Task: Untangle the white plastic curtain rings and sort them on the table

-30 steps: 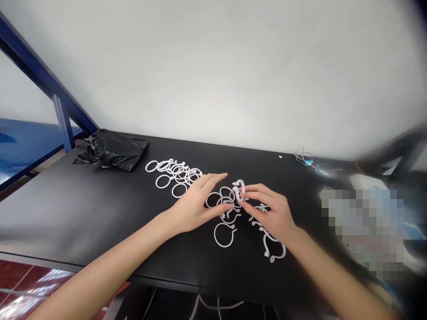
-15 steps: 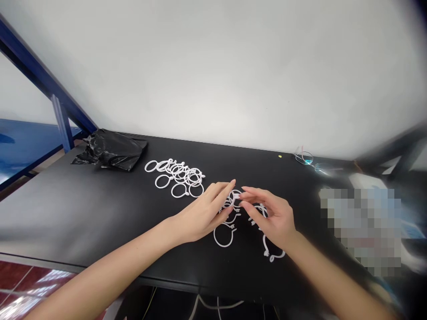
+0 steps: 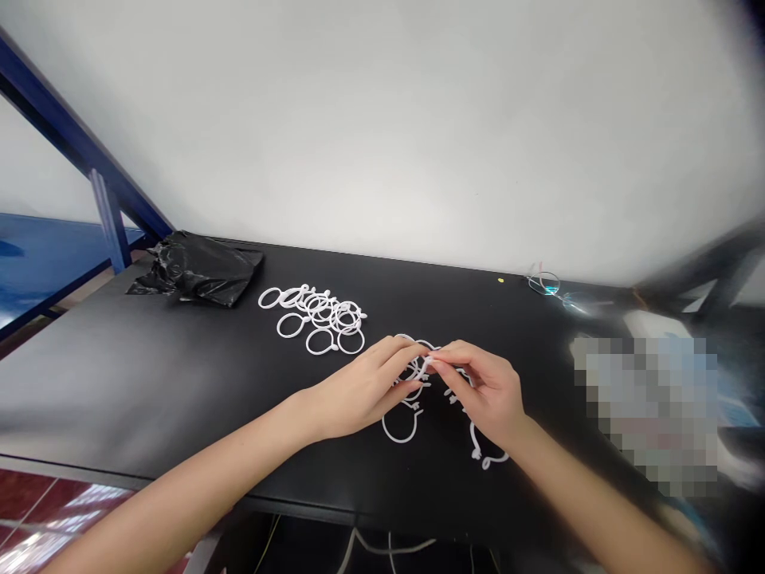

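Observation:
A white plastic curtain ring point(image 3: 425, 367) is held between my hands over the middle of the black table. My left hand point(image 3: 367, 387) grips it from the left, its fingers hiding most of the loop. At the ring's end, the thumb and fingertips of my right hand point(image 3: 487, 391) are pinched together. Below the hands lie several loose rings with gaps in them, among them an open ring point(image 3: 399, 441). Another opened ring point(image 3: 474, 440) is partly covered by my right hand. Farther left is a pile of closed rings point(image 3: 321, 309).
A crumpled black plastic bag point(image 3: 203, 267) rests at the table's back left. Eyeglasses point(image 3: 545, 284) lie near the wall at the back right, beside a blurred, pixelated item point(image 3: 651, 406). Cables point(image 3: 394, 550) run below the front edge of the table point(image 3: 179, 430).
My right hand has moved slightly left and its fingertips have closed on the ring's end. My left hand stays almost in place.

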A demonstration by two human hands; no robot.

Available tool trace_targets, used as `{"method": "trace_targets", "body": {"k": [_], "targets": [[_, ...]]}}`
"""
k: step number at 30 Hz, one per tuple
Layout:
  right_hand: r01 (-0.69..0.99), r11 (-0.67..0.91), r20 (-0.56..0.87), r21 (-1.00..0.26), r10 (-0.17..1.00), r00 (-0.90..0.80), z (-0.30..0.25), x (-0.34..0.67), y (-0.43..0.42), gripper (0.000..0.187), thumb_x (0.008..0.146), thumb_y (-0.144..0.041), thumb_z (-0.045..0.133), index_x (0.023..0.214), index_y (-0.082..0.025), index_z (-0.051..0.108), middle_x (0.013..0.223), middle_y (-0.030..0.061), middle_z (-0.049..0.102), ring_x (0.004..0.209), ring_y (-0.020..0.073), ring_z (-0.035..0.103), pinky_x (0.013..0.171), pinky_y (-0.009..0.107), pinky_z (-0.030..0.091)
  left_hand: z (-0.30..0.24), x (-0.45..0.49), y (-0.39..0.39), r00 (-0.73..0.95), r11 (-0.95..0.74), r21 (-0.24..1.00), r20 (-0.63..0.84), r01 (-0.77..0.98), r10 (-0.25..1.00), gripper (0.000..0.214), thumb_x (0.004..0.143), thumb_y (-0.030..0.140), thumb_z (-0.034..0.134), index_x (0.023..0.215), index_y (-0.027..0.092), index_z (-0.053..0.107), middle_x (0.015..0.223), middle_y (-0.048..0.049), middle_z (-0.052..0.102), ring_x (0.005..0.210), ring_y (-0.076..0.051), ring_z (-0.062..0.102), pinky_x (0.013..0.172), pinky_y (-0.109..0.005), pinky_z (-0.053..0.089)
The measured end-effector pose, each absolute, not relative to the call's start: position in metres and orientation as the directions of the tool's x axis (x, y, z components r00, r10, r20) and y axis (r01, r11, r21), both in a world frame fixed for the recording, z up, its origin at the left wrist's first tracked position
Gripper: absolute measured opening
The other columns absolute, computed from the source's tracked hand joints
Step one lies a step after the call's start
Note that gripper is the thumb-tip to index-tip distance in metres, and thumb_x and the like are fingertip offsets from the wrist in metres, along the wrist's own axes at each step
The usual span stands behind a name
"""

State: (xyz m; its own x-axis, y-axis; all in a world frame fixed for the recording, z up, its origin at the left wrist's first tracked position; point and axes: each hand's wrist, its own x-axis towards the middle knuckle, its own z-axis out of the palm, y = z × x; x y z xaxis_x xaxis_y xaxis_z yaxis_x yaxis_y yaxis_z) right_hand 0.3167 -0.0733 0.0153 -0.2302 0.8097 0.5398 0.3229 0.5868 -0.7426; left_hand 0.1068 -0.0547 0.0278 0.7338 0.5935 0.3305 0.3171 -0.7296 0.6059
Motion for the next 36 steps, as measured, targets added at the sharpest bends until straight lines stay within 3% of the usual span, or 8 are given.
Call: {"method": "trace_targets", "body": {"k": [6,9,13,18,26,31,36], "targets": [[0.341,0.514,0.466,-0.787,0.858,-0.217,0.015,0.321,-0.07,0.014,0.09,-0.017,0.062,0.098,-0.024,0.07,0.086,0.0017,0.074,0.076,0.0163,0.07,0.072,0.03,0.058,0.029,0.105,-0.052,0.72,-0.72,0.58,0.302,0.381,0.625,0.032,0.099,0.031,0.048,0.128,0.017,0.046,0.117,-0.0115,0.059,0.106,-0.021,0.059,0.093,-0.035,0.052],[0.448,0.399,0.373,-0.8,0.916,-0.149,0.014,0.329,-0.063,0.018,0.09,-0.024,0.061,0.106,-0.023,0.068,0.097,0.0046,0.074,0.082,0.0183,0.071,0.077,0.034,0.059,0.024,0.101,-0.043,0.635,-0.732,0.447,0.376,0.514,0.675,0.035,0.099,0.033,0.046,0.129,0.014,0.047,0.118,-0.0138,0.058,0.105,-0.023,0.058,0.094,-0.04,0.05],[0.614,0.324,0.292,-0.72,0.944,-0.156,0.01,0.339,-0.053,0.011,0.086,-0.028,0.064,0.094,-0.023,0.071,0.111,0.007,0.07,0.092,0.0223,0.07,0.076,0.037,0.059,0.018,0.089,-0.026,0.546,-0.651,0.213,0.392,0.729,0.74,0.036,0.099,0.033,0.042,0.125,0.01,0.054,0.112,-0.0159,0.058,0.097,-0.027,0.059,0.088,-0.045,0.049],[0.687,0.332,0.257,-0.647,0.943,-0.213,0.007,0.34,-0.05,0.007,0.083,-0.026,0.066,0.086,-0.024,0.072,0.104,0.0062,0.073,0.096,0.0249,0.069,0.075,0.039,0.057,0.015,0.077,-0.017,0.477,-0.543,0.066,0.4,0.837,0.783,0.033,0.097,0.025,0.04,0.121,0.012,0.059,0.111,-0.0161,0.062,0.1,-0.031,0.058,0.091,-0.049,0.044],[0.666,0.322,0.29,-0.673,0.943,-0.162,0.003,0.342,-0.047,0.004,0.083,-0.023,0.066,0.084,-0.021,0.069,0.082,0.0028,0.071,0.077,0.02,0.068,0.072,0.036,0.056,0.015,0.078,-0.019,0.448,-0.514,0.067,0.404,0.855,0.798,0.027,0.095,0.022,0.044,0.112,0.014,0.063,0.113,-0.0142,0.063,0.105,-0.03,0.056,0.104,-0.055,0.035],[0.632,0.347,0.338,-0.693,0.93,-0.14,0.005,0.34,-0.049,0.006,0.084,-0.025,0.066,0.081,-0.021,0.068,0.08,0.0028,0.069,0.071,0.0186,0.068,0.07,0.035,0.056,0.018,0.09,-0.03,0.681,-0.766,0.271,0.351,0.583,0.643,0.025,0.097,0.025,0.047,0.116,0.018,0.061,0.114,-0.0103,0.062,0.105,-0.024,0.057,0.098,-0.045,0.044],[0.614,0.398,0.441,-0.681,0.893,-0.09,0.008,0.339,-0.051,0.009,0.086,-0.025,0.066,0.077,-0.021,0.068,0.079,0.0025,0.067,0.071,0.0183,0.066,0.069,0.034,0.054,0.013,0.099,-0.038,0.78,-0.811,0.34,0.263,0.477,0.569,0.024,0.097,0.025,0.049,0.116,0.017,0.06,0.109,-0.0097,0.063,0.102,-0.022,0.059,0.089,-0.038,0.049]]}}
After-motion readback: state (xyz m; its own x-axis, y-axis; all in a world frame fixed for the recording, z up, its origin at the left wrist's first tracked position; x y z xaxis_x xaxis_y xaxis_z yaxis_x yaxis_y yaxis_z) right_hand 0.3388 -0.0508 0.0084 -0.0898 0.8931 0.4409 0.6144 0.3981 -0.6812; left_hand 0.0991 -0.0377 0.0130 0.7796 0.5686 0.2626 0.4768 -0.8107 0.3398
